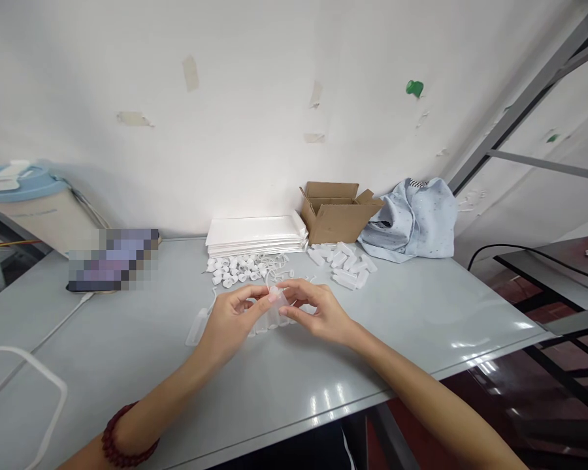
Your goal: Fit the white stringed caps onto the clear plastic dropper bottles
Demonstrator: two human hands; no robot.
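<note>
In the middle of the view, my left hand (228,318) pinches a small white cap (274,290) with a cord loop, at the top of a translucent plastic bottle (283,303). My right hand (323,314) has its thumb and fingers closed on the same small bottle. Whether the cap is seated cannot be made out. Beneath my hands lies a row of similar bottles (263,324), partly hidden by my fingers. Another bottle (196,328) with a cord rests left of my left hand. Just beyond are a heap of white caps (232,269) with cords and a pile of loose bottles (350,262).
Against the wall stand a stack of white flat packets (255,234), an open cardboard box (338,222) and a light-blue cloth bag (411,222). At left, a phone (112,261) with a white cable (61,334) leans near a blue-lidded container (29,205).
</note>
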